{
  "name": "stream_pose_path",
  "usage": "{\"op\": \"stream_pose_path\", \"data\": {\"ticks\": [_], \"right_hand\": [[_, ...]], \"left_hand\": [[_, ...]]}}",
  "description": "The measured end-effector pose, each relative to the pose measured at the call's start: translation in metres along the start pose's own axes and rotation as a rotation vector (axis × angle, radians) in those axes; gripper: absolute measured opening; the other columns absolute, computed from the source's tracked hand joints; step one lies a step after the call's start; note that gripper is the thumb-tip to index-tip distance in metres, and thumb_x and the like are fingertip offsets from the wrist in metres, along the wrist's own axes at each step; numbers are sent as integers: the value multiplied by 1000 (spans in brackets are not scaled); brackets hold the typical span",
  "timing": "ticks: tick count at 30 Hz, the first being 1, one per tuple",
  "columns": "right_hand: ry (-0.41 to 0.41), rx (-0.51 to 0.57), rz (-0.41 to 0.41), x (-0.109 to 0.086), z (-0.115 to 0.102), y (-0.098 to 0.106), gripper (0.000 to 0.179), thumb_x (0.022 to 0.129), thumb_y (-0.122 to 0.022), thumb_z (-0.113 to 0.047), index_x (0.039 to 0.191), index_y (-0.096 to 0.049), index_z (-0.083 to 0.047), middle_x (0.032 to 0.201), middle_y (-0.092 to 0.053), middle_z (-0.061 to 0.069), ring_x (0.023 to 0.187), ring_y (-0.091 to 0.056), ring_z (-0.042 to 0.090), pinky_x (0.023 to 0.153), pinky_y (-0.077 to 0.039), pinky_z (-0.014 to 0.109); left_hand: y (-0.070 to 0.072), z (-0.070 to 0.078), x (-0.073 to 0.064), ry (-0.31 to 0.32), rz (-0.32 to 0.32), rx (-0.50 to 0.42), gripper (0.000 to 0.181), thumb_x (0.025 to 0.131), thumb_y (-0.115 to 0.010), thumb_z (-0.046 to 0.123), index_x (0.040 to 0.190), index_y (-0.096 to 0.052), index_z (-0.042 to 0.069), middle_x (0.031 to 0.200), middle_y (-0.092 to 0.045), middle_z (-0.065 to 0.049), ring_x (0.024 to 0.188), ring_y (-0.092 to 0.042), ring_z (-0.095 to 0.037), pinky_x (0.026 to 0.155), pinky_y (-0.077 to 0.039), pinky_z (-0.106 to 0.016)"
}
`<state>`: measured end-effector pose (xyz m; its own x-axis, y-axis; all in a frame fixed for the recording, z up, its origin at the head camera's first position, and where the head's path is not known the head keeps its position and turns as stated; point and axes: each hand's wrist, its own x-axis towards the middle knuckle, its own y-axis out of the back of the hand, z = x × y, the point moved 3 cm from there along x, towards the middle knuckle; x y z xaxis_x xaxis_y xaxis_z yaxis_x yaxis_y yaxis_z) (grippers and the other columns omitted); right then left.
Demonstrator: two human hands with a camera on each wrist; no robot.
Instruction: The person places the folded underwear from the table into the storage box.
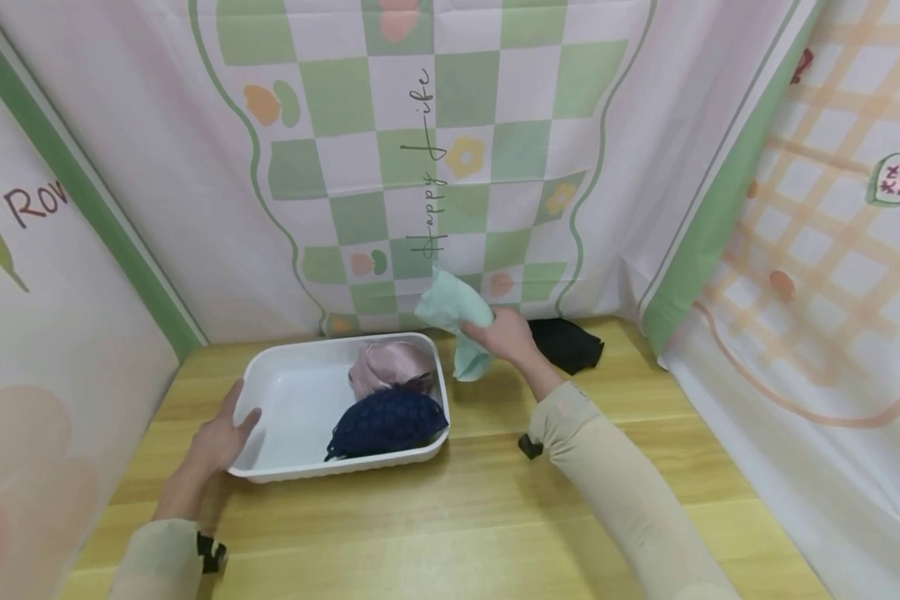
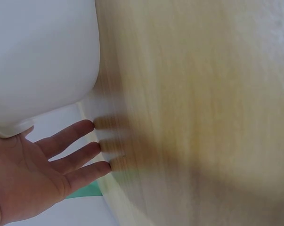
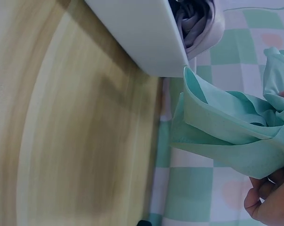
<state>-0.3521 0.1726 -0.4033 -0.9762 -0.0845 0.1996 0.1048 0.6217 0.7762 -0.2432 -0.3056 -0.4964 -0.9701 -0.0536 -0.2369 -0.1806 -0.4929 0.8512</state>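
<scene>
My right hand (image 1: 504, 335) grips a thin mint-green cloth (image 1: 453, 304), held up off the table beyond the tray's right end. In the right wrist view the cloth (image 3: 231, 122) hangs in loose folds from bunched fingers. My left hand (image 1: 221, 435) rests at the left end of a white tray (image 1: 277, 477). In the left wrist view three fingers of that hand (image 2: 33, 179) reach out straight, with the tray's wall (image 2: 47, 61) beside them. Inside the tray's right half lie a navy patterned fabric piece (image 1: 390, 421) and, behind it, a shiny pink one (image 1: 393, 367).
A black cloth (image 1: 567, 346) lies flat on the wooden table (image 1: 480, 517) near its back edge, right of the right hand. Printed curtains (image 1: 465, 167) enclose the table at the back and on both sides.
</scene>
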Motion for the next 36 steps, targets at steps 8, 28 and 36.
{"op": "stream_pose_path", "data": {"ticks": [8,28,36], "right_hand": [[37,52,-2,1,-10,3,38,85,-67,-46,88,-67,-8,84,-73,13,74,-65,27,67,-52,40],[103,35,-3,5,-51,10,44,84,-69,-49,96,-69,-7,89,-74,13,79,-66,29,72,-54,42],[106,46,-32,5,-66,9,45,84,-69,-50,102,-68,-9,94,-74,11,81,-66,27,74,-55,41]], "left_hand": [[1,-1,0,10,-9,-7,82,102,-18,64,158,18,15,153,-18,-44,133,-32,-67,107,-34,-73],[2,0,0,10,-7,-8,81,103,-19,62,158,19,16,152,-19,-44,131,-34,-67,106,-36,-73],[1,0,1,18,-9,-4,82,102,-19,64,158,19,16,153,-18,-44,132,-34,-66,106,-36,-72]]}}
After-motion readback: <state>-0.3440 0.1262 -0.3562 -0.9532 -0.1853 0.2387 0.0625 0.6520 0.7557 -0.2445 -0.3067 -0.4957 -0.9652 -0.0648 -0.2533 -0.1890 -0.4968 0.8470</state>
